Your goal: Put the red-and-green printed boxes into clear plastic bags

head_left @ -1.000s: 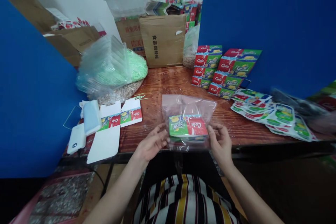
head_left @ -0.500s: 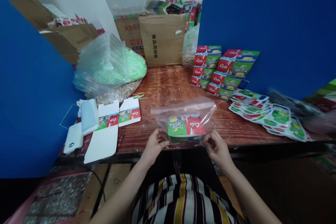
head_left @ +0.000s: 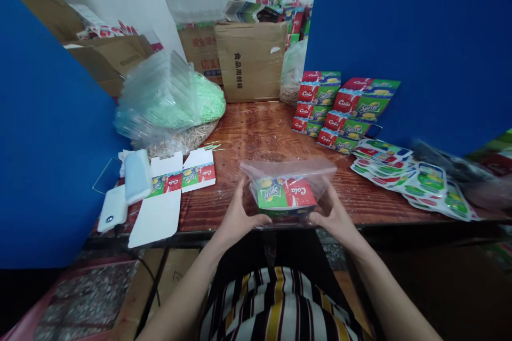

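You are cradling a clear plastic bag (head_left: 290,169) between your hands, with a Cola and Sprite box (head_left: 286,194) sitting low inside it, just behind the front edge of the wooden counter (head_left: 256,133). Your left hand (head_left: 240,213) is grasping the bag's lower left side, its fingers raised along the film and its thumb running toward the underside of the box. Your right hand (head_left: 334,208) is gripping the opposite side in much the same way. Bracing from both sides is keeping the box level and square in the film, with the bag's mouth spreading open above it. Off to your left, white die-cut carton blanks (head_left: 158,218) are lying flat; to your right, stacked Cola and Sprite cartons (head_left: 340,112) are standing beside loose printed sheets (head_left: 416,178).
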`<state>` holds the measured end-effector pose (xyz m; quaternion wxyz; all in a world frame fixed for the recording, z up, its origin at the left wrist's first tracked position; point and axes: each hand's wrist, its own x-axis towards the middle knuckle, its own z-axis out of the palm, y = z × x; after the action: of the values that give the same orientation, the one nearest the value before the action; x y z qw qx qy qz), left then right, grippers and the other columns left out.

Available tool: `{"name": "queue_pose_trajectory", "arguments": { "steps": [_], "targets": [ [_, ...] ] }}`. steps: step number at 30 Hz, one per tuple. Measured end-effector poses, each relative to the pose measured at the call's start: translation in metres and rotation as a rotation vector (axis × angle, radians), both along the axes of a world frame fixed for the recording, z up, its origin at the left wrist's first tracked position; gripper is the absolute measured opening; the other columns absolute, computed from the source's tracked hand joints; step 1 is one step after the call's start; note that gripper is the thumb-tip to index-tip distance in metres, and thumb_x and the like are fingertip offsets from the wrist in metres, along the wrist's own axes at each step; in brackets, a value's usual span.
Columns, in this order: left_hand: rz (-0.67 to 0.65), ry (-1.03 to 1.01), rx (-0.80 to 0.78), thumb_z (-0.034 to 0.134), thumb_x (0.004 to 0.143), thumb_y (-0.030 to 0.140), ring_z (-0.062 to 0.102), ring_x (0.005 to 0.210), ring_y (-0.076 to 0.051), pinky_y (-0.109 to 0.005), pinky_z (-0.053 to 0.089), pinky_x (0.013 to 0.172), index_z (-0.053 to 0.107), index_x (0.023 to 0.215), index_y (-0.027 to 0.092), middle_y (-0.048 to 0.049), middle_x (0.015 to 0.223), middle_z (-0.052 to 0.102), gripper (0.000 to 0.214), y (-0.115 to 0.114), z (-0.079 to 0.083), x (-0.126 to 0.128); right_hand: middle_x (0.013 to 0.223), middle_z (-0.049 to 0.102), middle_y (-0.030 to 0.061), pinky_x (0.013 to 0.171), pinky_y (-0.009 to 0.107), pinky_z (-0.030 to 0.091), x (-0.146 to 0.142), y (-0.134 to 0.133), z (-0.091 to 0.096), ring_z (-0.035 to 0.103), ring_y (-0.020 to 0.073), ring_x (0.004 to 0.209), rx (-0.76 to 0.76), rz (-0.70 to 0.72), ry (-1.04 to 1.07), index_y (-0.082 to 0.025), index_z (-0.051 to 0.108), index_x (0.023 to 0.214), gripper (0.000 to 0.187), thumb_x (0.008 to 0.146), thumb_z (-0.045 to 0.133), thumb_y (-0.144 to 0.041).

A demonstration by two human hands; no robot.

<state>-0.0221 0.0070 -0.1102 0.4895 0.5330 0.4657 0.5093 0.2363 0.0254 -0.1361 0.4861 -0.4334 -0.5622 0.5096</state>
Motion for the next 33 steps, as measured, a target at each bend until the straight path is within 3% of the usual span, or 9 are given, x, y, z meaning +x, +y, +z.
{"name": "queue_pose_trajectory", "arguments": {
  "steps": [3, 5, 12, 17, 20, 23, 28, 30, 33],
  "targets": [
    [-0.054, -0.212, 0.033, 0.087, 0.057, 0.046, 0.041, 0.134, -0.031, -0.041, 0.033, 0.111, 0.004, 0.151, 0.021, -0.0194, 0.147, 0.036, 0.128, 0.012, 0.002, 0.023, 0.140, 0.044, 0.0165, 0.105, 0.042, 0.042, -0.019, 0.014, 0.004, 0.048, 0.0301, 0.126, 0.003, 0.018, 0.008, -0.022, 0.016, 0.150, 0.123, 0.054, 0.087, -0.053],
    [-0.038, -0.268, 0.042, 0.084, 0.060, 0.049, 0.047, 0.128, -0.028, -0.038, 0.037, 0.108, 0.005, 0.150, 0.023, -0.0175, 0.141, 0.043, 0.122, 0.016, -0.007, 0.037, 0.131, 0.052, 0.0151, 0.099, 0.043, 0.047, -0.027, 0.019, -0.004, 0.057, 0.0296, 0.114, -0.040, -0.022, -0.016, -0.021, 0.021, 0.148, 0.123, 0.050, 0.089, -0.050],
    [-0.019, -0.119, -0.019, 0.087, 0.058, 0.040, 0.050, 0.124, -0.028, -0.040, 0.035, 0.110, 0.033, 0.139, 0.019, -0.0149, 0.131, 0.053, 0.100, 0.011, -0.052, 0.032, 0.099, 0.066, 0.0084, 0.085, 0.041, 0.054, -0.011, 0.020, -0.034, 0.064, 0.0284, 0.094, -0.034, 0.064, -0.160, -0.020, 0.059, 0.112, 0.066, 0.056, 0.088, -0.039],
    [-0.054, -0.063, -0.017, 0.093, 0.046, 0.037, 0.036, 0.137, -0.032, -0.042, 0.023, 0.116, 0.027, 0.145, 0.021, -0.0151, 0.142, 0.042, 0.120, 0.010, -0.029, 0.013, 0.132, 0.053, 0.0133, 0.096, 0.043, 0.049, -0.006, 0.017, -0.006, 0.054, 0.0329, 0.118, 0.022, 0.059, -0.136, -0.021, 0.048, 0.133, 0.097, 0.048, 0.091, -0.041],
    [-0.031, -0.142, 0.045, 0.094, 0.044, 0.037, 0.038, 0.136, -0.031, -0.040, 0.029, 0.114, 0.026, 0.144, 0.022, -0.0143, 0.143, 0.042, 0.122, 0.015, -0.012, 0.021, 0.134, 0.051, 0.0129, 0.102, 0.042, 0.045, -0.017, 0.019, 0.003, 0.053, 0.0302, 0.120, 0.053, 0.015, -0.069, -0.021, 0.035, 0.142, 0.109, 0.050, 0.091, -0.040],
    [-0.002, -0.182, -0.021, 0.090, 0.053, 0.037, 0.052, 0.122, -0.028, -0.037, 0.040, 0.105, 0.035, 0.135, 0.020, -0.0128, 0.129, 0.054, 0.100, 0.019, -0.018, 0.033, 0.116, 0.062, 0.0101, 0.095, 0.043, 0.050, -0.024, 0.024, -0.012, 0.061, 0.0275, 0.106, -0.021, 0.011, -0.048, -0.020, 0.044, 0.133, 0.094, 0.052, 0.090, -0.038],
    [-0.019, -0.179, -0.116, 0.090, 0.054, 0.031, 0.056, 0.116, -0.027, -0.039, 0.042, 0.103, 0.050, 0.116, 0.018, -0.0117, 0.118, 0.061, 0.075, 0.015, -0.048, 0.035, 0.096, 0.069, 0.0086, 0.081, 0.043, 0.056, -0.016, 0.025, -0.052, 0.066, 0.0269, 0.089, -0.104, 0.077, -0.113, -0.017, 0.062, 0.107, 0.062, 0.054, 0.089, -0.035],
    [-0.020, -0.165, -0.144, 0.091, 0.051, 0.030, 0.057, 0.115, -0.027, -0.040, 0.043, 0.101, 0.054, 0.109, 0.017, -0.0111, 0.113, 0.064, 0.069, 0.016, -0.052, 0.033, 0.092, 0.069, 0.0082, 0.078, 0.043, 0.057, -0.015, 0.025, -0.054, 0.067, 0.0265, 0.085, -0.119, 0.091, -0.131, -0.017, 0.065, 0.101, 0.056, 0.054, 0.089, -0.036],
    [0.010, -0.177, -0.173, 0.093, 0.046, 0.024, 0.059, 0.112, -0.026, -0.036, 0.046, 0.098, 0.056, 0.110, 0.017, -0.0111, 0.115, 0.064, 0.075, 0.021, -0.040, 0.030, 0.096, 0.070, 0.0084, 0.082, 0.043, 0.057, -0.019, 0.027, -0.032, 0.067, 0.0267, 0.089, -0.154, 0.136, -0.127, -0.016, 0.066, 0.099, 0.053, 0.056, 0.088, -0.038]
  ]
}}
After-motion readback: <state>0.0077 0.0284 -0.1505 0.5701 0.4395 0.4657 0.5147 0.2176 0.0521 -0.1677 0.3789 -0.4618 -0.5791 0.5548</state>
